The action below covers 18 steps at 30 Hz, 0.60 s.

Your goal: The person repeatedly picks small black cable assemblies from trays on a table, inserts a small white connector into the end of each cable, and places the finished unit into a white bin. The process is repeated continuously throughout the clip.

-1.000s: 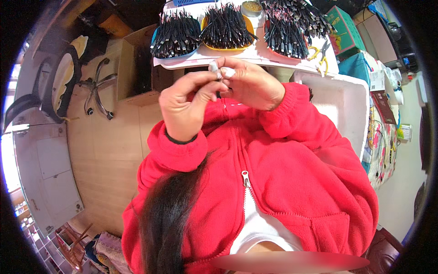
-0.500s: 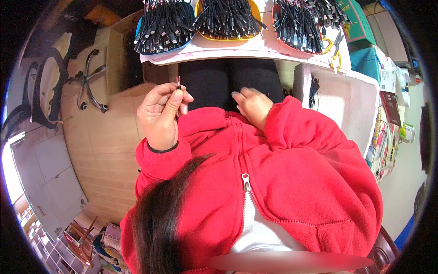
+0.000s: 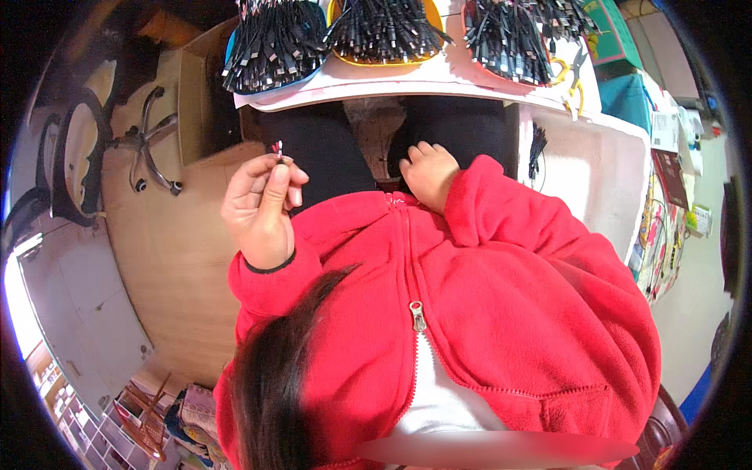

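Left hand [image 3: 262,205] is raised beside the lap, fingers pinched on a tiny red-tipped connector [image 3: 277,147]. Right hand [image 3: 429,172] rests palm-down on the lap, fingers loosely together. Further out, the white table [image 3: 439,78] holds heaps of black cables [image 3: 274,43].

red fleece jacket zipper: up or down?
Partly open. On the red fleece jacket the metal zipper pull sits mid-chest; closed above it, spread below, showing a white shirt.
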### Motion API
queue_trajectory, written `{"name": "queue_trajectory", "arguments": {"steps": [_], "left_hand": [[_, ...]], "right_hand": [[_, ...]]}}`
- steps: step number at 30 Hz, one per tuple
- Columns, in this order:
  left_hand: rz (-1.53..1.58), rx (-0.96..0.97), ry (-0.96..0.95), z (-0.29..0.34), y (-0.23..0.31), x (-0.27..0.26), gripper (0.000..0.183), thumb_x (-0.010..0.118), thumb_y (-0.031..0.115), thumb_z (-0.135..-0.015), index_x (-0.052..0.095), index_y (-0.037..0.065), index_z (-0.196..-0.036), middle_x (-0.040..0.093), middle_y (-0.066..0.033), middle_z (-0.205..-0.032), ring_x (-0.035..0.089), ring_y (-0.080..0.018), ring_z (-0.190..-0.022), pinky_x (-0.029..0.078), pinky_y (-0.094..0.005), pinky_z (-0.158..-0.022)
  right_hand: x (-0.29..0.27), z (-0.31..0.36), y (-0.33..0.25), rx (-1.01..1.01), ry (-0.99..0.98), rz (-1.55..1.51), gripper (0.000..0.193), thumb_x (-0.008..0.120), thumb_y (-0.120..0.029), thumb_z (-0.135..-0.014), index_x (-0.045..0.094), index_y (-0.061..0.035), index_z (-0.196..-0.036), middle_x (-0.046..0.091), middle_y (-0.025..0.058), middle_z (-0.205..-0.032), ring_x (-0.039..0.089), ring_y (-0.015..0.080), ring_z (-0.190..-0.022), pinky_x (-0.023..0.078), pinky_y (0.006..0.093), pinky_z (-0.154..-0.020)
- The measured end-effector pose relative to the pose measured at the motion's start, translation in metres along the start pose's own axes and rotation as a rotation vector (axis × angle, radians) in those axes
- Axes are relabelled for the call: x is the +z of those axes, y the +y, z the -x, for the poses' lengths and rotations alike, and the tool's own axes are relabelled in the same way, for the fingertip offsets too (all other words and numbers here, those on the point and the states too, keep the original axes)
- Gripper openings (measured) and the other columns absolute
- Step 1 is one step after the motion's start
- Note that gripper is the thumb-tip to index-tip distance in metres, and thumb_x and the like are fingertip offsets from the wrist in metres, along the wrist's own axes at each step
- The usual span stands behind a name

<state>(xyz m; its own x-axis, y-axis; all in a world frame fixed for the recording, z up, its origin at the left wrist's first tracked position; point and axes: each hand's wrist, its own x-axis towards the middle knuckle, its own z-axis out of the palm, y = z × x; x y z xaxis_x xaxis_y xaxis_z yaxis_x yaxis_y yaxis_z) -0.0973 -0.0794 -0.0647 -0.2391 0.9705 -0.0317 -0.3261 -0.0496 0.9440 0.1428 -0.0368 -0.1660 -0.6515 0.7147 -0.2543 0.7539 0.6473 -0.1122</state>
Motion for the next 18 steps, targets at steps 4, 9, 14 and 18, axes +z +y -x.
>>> {"name": "queue_trajectory", "arguments": {"steps": [4, 9, 14, 18], "left_hand": [[0.033, 0.061, 0.052, -0.008, -0.010, -0.016, 0.012, 0.056, 0.002, -0.092, 0.058, -0.002, -0.103, 0.065, -0.0139, -0.081, 0.053, -0.0113, -0.060, 0.037, -0.0209, -0.051], [-0.042, 0.035, 0.278, -0.011, -0.023, -0.046, 0.010, 0.055, 0.003, -0.093, 0.057, -0.001, -0.102, 0.062, -0.0121, -0.080, 0.049, -0.0099, -0.057, 0.034, -0.0190, -0.048], [0.097, -0.027, 0.349, -0.020, -0.041, -0.080, 0.012, 0.054, 0.005, -0.094, 0.059, 0.005, -0.104, 0.060, -0.0099, -0.079, 0.040, -0.0068, -0.049, 0.028, -0.0180, -0.043], [0.269, -0.075, 0.341, -0.025, -0.046, -0.089, 0.014, 0.054, 0.007, -0.094, 0.061, 0.010, -0.105, 0.058, -0.0076, -0.076, 0.034, -0.0052, -0.047, 0.026, -0.0175, -0.042]], "right_hand": [[0.011, -0.003, -0.001, -0.049, -0.147, -0.062, 0.022, 0.051, -0.016, -0.083, 0.067, -0.0048, -0.093, 0.064, 0.0110, -0.096, 0.059, 0.0275, -0.094, 0.051, 0.0376, -0.077], [0.052, -0.035, 0.003, -0.158, -0.345, -0.021, 0.026, 0.057, -0.018, -0.079, 0.068, -0.0050, -0.098, 0.065, 0.0149, -0.103, 0.061, 0.0299, -0.093, 0.052, 0.0387, -0.077], [0.112, -0.104, -0.009, -0.092, -0.546, 0.049, 0.016, 0.057, -0.016, -0.078, 0.068, -0.0088, -0.069, 0.067, 0.0134, -0.087, 0.063, 0.0279, -0.087, 0.051, 0.0394, -0.065], [0.132, -0.167, -0.025, -0.152, -0.640, -0.162, 0.015, 0.056, -0.015, -0.078, 0.067, -0.0076, -0.072, 0.067, 0.0141, -0.087, 0.064, 0.0288, -0.086, 0.052, 0.0403, -0.065]]}}
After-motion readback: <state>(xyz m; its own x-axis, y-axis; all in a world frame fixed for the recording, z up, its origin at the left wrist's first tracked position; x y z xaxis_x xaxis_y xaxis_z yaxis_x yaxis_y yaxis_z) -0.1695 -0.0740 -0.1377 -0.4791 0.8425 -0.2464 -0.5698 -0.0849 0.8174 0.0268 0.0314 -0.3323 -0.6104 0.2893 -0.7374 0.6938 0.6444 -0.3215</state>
